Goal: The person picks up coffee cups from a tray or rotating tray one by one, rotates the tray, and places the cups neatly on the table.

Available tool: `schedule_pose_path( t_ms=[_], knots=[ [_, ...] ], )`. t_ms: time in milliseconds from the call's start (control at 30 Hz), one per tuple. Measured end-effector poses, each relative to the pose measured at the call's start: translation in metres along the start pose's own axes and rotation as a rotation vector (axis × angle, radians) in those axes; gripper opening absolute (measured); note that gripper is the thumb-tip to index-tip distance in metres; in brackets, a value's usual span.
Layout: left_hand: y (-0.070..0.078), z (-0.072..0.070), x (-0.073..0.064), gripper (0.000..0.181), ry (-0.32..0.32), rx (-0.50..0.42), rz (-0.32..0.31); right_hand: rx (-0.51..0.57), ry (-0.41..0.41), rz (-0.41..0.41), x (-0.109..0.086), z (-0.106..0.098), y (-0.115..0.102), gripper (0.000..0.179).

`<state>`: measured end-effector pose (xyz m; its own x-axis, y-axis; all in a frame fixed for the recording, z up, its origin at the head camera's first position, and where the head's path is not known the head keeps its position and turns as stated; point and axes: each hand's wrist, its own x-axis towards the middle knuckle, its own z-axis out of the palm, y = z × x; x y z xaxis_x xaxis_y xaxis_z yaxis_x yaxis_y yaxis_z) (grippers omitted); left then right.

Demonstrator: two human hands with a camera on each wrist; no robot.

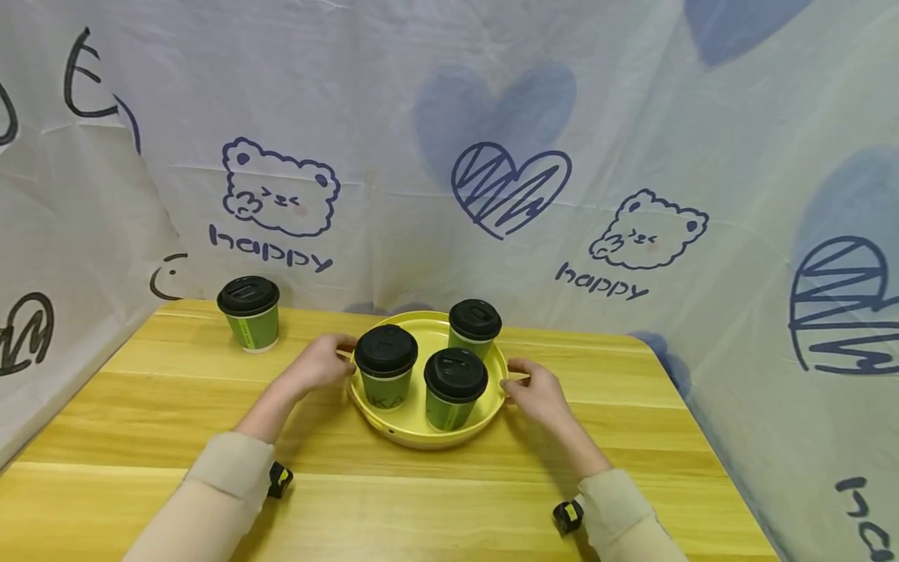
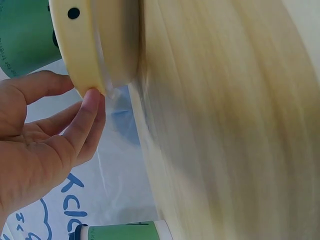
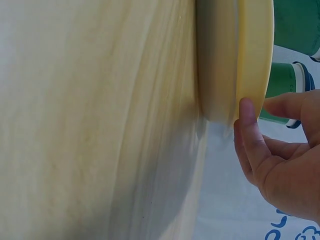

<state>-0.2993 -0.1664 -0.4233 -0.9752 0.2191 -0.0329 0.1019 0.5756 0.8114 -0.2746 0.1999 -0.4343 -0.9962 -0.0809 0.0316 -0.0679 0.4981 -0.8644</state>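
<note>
A round yellow tray (image 1: 421,441) sits low over the wooden table, level. Three green paper cups with black lids stand upright on it: a left cup (image 1: 386,388), a front cup (image 1: 449,410) and a back cup (image 1: 475,321). My left hand (image 1: 321,365) pinches the tray's left rim (image 2: 82,60), thumb and fingers on either side of it. Opposite, my right hand (image 1: 541,394) grips the right rim (image 3: 254,65) in the same manner. Whether the tray's base touches the table I cannot tell.
Another lidded green cup (image 1: 254,328) stands on the table (image 1: 393,507) at the back left, beyond my left hand. A white printed cloth (image 1: 393,156) hangs close behind the table's back edge. Small black devices are at my wrists.
</note>
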Motion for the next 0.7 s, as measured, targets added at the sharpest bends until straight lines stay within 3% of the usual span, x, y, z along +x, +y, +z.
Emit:
schedule_pose_path(
  t_ms=[333, 700],
  knots=[
    [-0.003, 0.0, 0.001, 0.043, 0.03, 0.044, 0.013, 0.01, -0.011, 0.02, -0.003, 0.001, 0.003, 0.049],
    [0.008, 0.003, -0.022, 0.056, -0.017, 0.032, 0.008, 0.03, -0.027, 0.035, -0.012, 0.003, -0.001, 0.051]
  ],
)
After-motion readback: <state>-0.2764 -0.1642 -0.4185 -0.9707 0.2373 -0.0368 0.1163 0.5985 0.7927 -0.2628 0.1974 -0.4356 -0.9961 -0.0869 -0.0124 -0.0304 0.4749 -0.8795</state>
